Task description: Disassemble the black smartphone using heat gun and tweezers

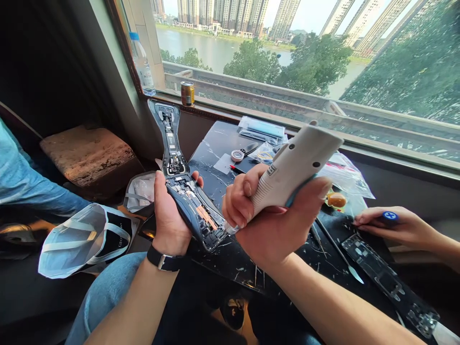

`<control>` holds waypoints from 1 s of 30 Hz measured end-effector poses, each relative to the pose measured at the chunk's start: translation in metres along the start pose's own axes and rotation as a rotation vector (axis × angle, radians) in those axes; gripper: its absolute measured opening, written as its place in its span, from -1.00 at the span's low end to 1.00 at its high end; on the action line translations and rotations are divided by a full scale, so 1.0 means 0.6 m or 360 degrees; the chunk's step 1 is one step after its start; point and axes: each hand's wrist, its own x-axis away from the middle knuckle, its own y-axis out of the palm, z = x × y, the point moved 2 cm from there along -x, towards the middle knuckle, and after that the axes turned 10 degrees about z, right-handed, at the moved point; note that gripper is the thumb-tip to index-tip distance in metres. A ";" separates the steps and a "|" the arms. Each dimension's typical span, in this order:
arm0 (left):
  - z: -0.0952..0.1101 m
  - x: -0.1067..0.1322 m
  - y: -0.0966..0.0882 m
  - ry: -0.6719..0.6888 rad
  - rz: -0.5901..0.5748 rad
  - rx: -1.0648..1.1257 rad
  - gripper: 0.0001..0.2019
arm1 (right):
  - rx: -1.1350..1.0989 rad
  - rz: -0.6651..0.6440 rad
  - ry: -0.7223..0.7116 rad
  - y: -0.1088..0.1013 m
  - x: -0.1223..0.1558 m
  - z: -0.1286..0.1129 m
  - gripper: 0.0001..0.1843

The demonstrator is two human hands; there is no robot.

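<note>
My left hand (171,218) wears a black-strapped watch and is wrapped round an opened smartphone (194,203). Circuit parts and a copper-coloured strip show in its lower half. The phone's other half (169,136) stands up and away at the far end, with more small parts on its inner side. In my right hand (273,215) is a white handheld tool (296,160) with a ribbed body, two dark screw holes and a bit of blue by my thumb. Its clear lower end points at the near end of the phone; I cannot tell whether they touch.
On the black table (215,143) lie a tape roll (237,155), plastic packets (262,129) and a metal spatula (339,251). Another person's hand (406,225) holds a blue-capped screwdriver (390,216) near a dark phone frame (377,270). A can (187,93) and bottle (142,64) stand by the window.
</note>
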 end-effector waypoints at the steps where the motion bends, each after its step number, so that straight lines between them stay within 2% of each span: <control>1: 0.000 0.000 0.000 0.0006 0.0000 -0.0006 -0.48 | -0.0010 0.0005 0.0000 -0.001 -0.001 -0.002 -0.25; 9: 0.000 -0.002 0.002 0.0020 -0.0050 0.0034 -0.49 | 0.0032 0.0049 -0.0079 -0.012 -0.009 -0.004 -0.26; 18: 0.000 -0.001 0.002 0.0000 -0.0081 0.0066 -0.51 | 0.0077 0.0002 -0.0114 -0.015 -0.009 -0.005 -0.27; 30: 0.001 0.001 0.004 -0.0030 -0.0040 0.0065 -0.49 | -0.0016 0.0014 -0.0048 -0.012 -0.010 0.002 -0.27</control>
